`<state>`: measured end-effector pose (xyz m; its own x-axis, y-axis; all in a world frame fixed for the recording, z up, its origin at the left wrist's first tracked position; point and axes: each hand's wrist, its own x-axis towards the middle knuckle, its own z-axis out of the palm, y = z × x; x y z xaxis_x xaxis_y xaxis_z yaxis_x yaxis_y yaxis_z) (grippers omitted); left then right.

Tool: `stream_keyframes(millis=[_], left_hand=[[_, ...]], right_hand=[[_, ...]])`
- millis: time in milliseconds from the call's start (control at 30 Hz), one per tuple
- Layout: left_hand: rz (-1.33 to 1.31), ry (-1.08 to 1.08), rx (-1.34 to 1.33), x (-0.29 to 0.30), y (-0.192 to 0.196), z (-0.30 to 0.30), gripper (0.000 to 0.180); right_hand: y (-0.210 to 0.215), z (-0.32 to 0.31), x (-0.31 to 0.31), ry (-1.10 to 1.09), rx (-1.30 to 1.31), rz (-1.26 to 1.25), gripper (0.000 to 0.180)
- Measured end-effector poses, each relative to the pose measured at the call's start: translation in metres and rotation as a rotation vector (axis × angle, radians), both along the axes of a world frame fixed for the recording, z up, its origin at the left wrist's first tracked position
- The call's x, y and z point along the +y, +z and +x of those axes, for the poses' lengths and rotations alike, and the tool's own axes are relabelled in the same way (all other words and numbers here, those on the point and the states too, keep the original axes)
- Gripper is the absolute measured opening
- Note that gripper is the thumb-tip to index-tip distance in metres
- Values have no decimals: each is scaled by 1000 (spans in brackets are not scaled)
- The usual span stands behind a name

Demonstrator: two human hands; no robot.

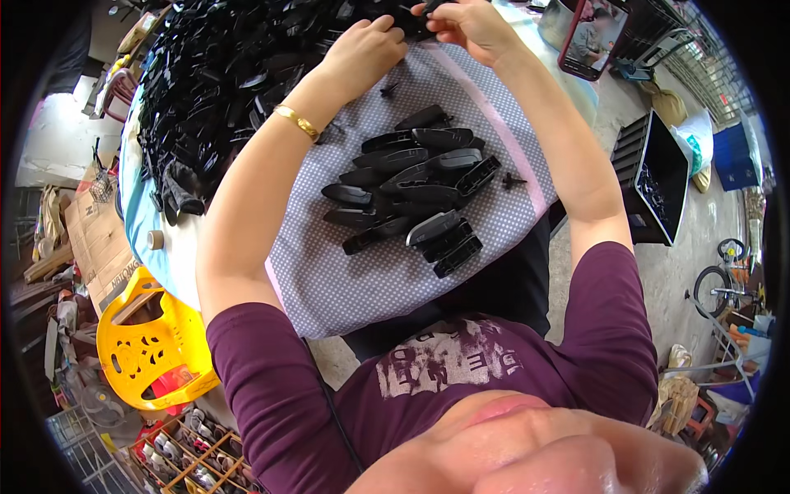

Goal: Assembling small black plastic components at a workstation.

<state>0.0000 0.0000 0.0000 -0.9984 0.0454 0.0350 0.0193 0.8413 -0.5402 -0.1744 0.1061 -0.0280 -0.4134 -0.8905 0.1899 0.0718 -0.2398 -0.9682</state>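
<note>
At the top of the head view, my right hand point(476, 31) pinches a small black plastic part point(433, 6) between thumb and fingers. Beside it my left hand point(366, 54) has its fingers curled at the edge of a large heap of black plastic parts point(222, 78); what they hold, if anything, is hidden. Nearer to me, a cluster of long black plastic pieces point(420, 185) lies on a grey dotted cloth point(329, 280) with a pink stripe. Small black bits lie apart from it, one point(513, 180) to the right and another point(389, 89) near my left hand.
A phone point(586, 37) stands at the upper right, above a black crate point(650, 177) on the floor. Left of the table is a yellow plastic chair point(156, 346). A tape roll point(155, 240) and a dark glove point(183, 188) lie beside the heap.
</note>
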Motion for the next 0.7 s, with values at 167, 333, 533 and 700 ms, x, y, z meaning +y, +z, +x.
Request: stream_keyframes(millis=[167, 333, 533, 700], left_hand=[[871, -69, 354, 10, -8, 16, 22], [2218, 201, 477, 24, 3, 48, 28], [2419, 248, 623, 23, 4, 67, 27], [2130, 234, 743, 29, -2, 67, 32]], right_hand=[[28, 19, 11, 16, -499, 169, 28], [29, 49, 10, 80, -483, -35, 18], [10, 86, 8, -9, 176, -175, 36], [16, 88, 22, -166, 835, -27, 32]])
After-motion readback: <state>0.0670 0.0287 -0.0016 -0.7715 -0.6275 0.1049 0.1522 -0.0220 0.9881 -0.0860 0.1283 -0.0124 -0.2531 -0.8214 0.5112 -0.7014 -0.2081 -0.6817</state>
